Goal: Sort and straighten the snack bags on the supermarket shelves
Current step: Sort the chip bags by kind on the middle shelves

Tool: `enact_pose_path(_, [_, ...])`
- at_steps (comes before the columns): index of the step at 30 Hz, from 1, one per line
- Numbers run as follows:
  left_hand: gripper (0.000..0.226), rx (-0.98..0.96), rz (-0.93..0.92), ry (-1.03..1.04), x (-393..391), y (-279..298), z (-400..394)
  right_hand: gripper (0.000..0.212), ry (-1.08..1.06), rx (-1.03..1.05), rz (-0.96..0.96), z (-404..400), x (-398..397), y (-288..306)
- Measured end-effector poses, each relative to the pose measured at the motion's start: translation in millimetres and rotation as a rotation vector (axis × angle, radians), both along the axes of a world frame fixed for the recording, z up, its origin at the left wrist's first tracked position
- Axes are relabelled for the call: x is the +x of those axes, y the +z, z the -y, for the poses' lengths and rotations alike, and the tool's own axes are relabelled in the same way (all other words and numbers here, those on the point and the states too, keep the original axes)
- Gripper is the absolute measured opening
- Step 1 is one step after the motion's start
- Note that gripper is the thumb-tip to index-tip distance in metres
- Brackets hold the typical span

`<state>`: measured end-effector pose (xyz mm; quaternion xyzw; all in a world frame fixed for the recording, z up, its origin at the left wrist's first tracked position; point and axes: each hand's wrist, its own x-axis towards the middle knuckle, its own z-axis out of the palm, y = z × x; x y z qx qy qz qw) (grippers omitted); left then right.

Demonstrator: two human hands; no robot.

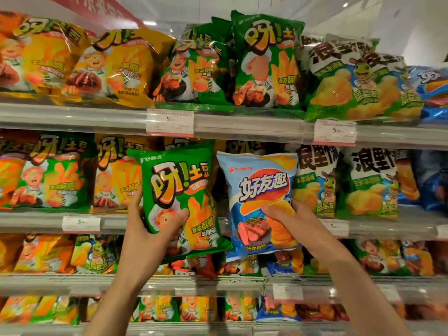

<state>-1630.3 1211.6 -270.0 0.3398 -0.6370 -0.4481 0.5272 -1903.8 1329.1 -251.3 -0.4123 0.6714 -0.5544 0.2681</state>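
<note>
Head view: left hand (pixel 148 229) gripped green snack bag (pixel 179 200), thumb across front; right hand (pixel 294 220) gripped blue snack bag (pixel 263 202). Both held upright, side by side, before middle shelf (pixel 114 221).

We've got our left hand (pixel 155 229) holding one fries bag (pixel 179 202) and our right hand (pixel 298 221) holding a chips bag (pixel 261 202) just right of it, both in front of the second shelf (pixel 116 220), more bag rows above and below.
</note>
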Motion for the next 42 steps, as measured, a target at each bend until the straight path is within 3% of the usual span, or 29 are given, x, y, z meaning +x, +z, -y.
enact_pose_path(4, [0.093,-0.007,-0.011,-0.068,-21,-5,-7,0.052,-0.062,-0.022,0.021,-34,-14,-2])
enact_pose_path(9, [0.083,-0.027,-0.006,-0.127,-57,-6,-22,0.020,-0.206,-0.071,0.056,-68,-38,-7])
enact_pose_path(13, [0.074,-0.067,0.035,-0.171,-90,1,-31,0.043,-0.272,-0.063,0.086,-84,-54,-11])
enact_pose_path(21, [0.051,-0.236,0.093,-0.124,-141,23,2,0.016,-0.233,-0.073,0.043,-94,-63,-14])
enact_pose_path(25, [0.082,-0.227,0.178,-0.104,-158,23,23,0.018,-0.210,-0.101,0.053,-92,-64,-11])
enact_pose_path(29, [0.064,-0.226,0.201,-0.095,-169,22,28,0.023,-0.184,-0.122,0.053,-87,-66,-9])
enact_pose_path(34, [0.087,-0.171,0.229,-0.086,-181,9,41,0.024,-0.172,-0.118,0.043,-86,-68,-10])
enact_pose_path(42, [0.099,-0.193,0.281,-0.111,-180,0,35,0.023,-0.152,-0.101,0.055,-87,-70,-10])
